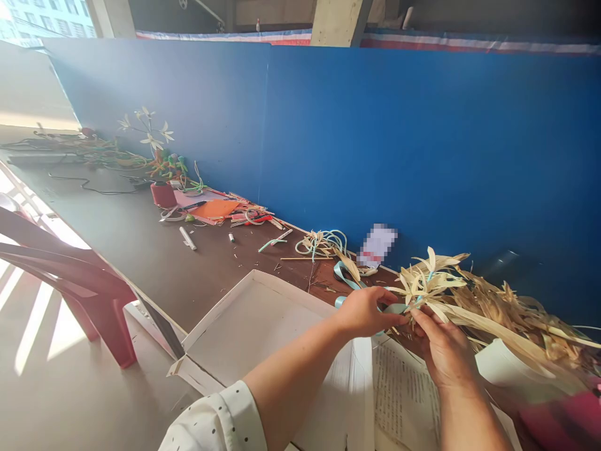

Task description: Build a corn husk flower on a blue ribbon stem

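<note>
The flower spray (pixel 425 282) is made of pale cream, papery blossoms with narrow pointed petals splayed in several directions, light blue showing among them. Its base sits pinched in the right hand (pixel 441 344). A pale blue-grey strip (pixel 395 308) runs from the left hand (pixel 369 311) to that base, their join hidden.

Lower stem of flower (pixel 425 285) is hidden behind R hand (pixel 446 351). Card (pixel 378 243) pixelated. Print on sheet (pixel 399 388) too sm. to read. Chair (pixel 110 319) cut off @ L edge; pink thing (pixel 563 416), btm R, blurred.
</note>
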Tool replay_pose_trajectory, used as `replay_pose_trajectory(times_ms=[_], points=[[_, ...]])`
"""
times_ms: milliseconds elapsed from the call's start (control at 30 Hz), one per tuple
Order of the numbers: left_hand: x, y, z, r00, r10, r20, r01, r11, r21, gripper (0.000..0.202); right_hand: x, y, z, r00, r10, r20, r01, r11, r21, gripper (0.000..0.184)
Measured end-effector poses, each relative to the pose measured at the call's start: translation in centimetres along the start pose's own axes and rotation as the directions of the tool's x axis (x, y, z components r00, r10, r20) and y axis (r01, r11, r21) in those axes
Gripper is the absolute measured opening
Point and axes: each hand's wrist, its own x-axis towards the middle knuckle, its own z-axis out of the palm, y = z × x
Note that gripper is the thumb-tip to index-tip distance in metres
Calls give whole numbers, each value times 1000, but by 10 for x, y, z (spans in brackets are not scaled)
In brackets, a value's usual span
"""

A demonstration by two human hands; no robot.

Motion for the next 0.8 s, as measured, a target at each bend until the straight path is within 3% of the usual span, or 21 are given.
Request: replay_pose_trajectory(times_ms=[100,233,367,500,800], points=[[0,0,3,994,-85,75,84,996,16,60,0,1,0,996,89,5,-89,995,38,34],[1,-2,-2,987,-133,86,133,991,2,53,-1,-3,0,982,185,29,-187,976,113,38],[2,-5,-6,997,-77,22,78,996,-31,35,-2,-9,0,972,223,79,-231,966,118,38],[3,-6,-6,1000,1,25,2,989,-145,24,0,-5,-5,962,225,154,-244,962,124,37],[6,-10,-2,997,39,-64,-51,980,-192,37,0,1,-4,963,241,122,-263,940,219,34]])
